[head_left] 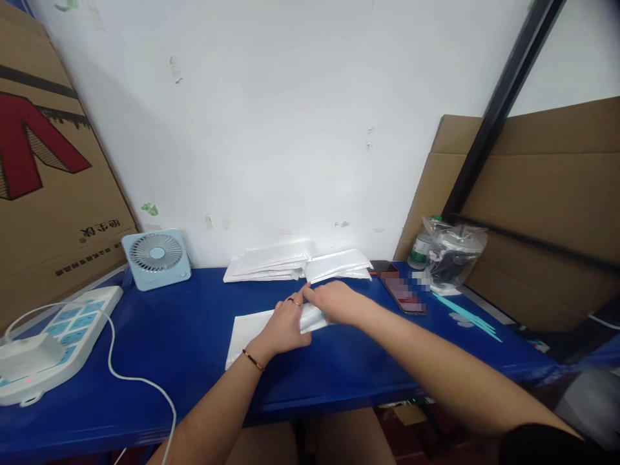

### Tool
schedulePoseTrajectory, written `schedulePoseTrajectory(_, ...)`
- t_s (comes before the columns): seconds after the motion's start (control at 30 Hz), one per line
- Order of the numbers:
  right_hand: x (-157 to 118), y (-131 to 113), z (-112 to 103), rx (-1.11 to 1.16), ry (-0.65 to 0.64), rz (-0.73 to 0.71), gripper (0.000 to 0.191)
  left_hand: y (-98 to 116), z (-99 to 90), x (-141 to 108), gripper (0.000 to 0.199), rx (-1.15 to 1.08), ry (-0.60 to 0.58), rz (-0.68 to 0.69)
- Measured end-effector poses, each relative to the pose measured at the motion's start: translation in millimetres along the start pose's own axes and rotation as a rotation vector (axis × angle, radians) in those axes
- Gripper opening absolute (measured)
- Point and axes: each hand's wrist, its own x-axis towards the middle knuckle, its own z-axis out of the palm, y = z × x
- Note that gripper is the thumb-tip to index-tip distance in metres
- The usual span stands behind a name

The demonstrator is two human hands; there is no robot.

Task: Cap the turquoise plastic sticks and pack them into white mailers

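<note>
1 white mailer (248,329) on the near middle of the blue table (165,336), left part flat, right end under the left hand (289,323). Left thumb and fingers clamped on that end; right hand (336,302) curled over from the right, fingertips at the left fingers, hold hidden, so cannot tell whether closed. Crumpled, shiny wrapping (312,318) between the 2.

Likely troubles: sliding across the smooth tabletop with any slackening of the left grip; creasing or tearing at the right end from too hard a push. Also possible, a toppling of the 2 mailer piles (268,259) just beyond the fingers, from too far a reach. Farther right, a phone (403,292), open to a nudge from a wide right-arm swing. Near left, a white cable (140,381) beside the left forearm, apt to snag.

Wall (310,142) hard behind the piles, no room there. Table's near edge close to the wrists. Tighter on the right: teal strips (467,315), clear bag (453,255). Widest bare stretch leftward, short of the fan (157,259).
</note>
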Motion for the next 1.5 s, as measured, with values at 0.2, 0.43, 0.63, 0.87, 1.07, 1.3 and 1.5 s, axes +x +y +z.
schedulePoseTrajectory(0.2,30,5,-110,-0.022,-0.011,-0.012,0.036,22,-18.8,27,0.102,-0.569,0.408,0.009)
schedulePoseTrajectory(0.43,30,46,-174,0.195,0.006,-0.239,0.039,33,-34.8,35,0.099,-0.910,0.472,0.094)
schedulePoseTrajectory(0.63,21,64,-145,0.284,-0.019,-0.320,0.038,16,-43.8,30,0.093,-1.024,0.348,0.164)
schedulePoseTrajectory(0.87,2,55,-115,0.241,0.437,-0.298,0.018,10,-56.5,33,0.071,-0.644,0.495,0.210)
schedulePoseTrajectory(1.07,-72,-25,-20,0.107,0.554,-0.292,0.013,19,-40.4,-33,0.052,-0.238,0.226,0.224)
schedulePoseTrajectory(1.3,-99,-78,86,0.372,0.456,-0.186,0.007,21,-1.9,-107,0.047,-0.116,-0.022,0.106)
schedulePoseTrajectory(1.5,-116,-62,96,0.728,0.514,-0.079,0.005,38,2.7,-113,0.032,0.049,-0.079,0.145)
